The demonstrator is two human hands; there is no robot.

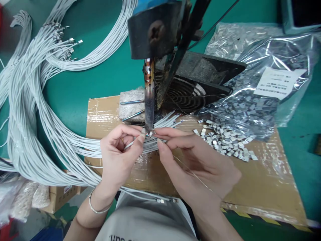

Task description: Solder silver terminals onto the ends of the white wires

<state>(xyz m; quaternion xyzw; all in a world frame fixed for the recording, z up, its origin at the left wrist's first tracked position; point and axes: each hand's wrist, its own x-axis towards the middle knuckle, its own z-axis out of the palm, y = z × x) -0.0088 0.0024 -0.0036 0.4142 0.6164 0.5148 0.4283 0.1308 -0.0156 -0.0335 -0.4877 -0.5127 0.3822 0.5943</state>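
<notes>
Soldering iron [149, 90] hanging tip-down, head view. Left hand [121, 152] pinching white cable [129, 145], end right by tip. Right hand [200, 159] pinching thin wire [185, 165], reaching same spot. Metal tabs [233, 140] piled on cardboard [263, 174], right.

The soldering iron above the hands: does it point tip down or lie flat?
Tip down: the soldering iron reaches down to a narrow end between the left hand and the right hand.
</notes>
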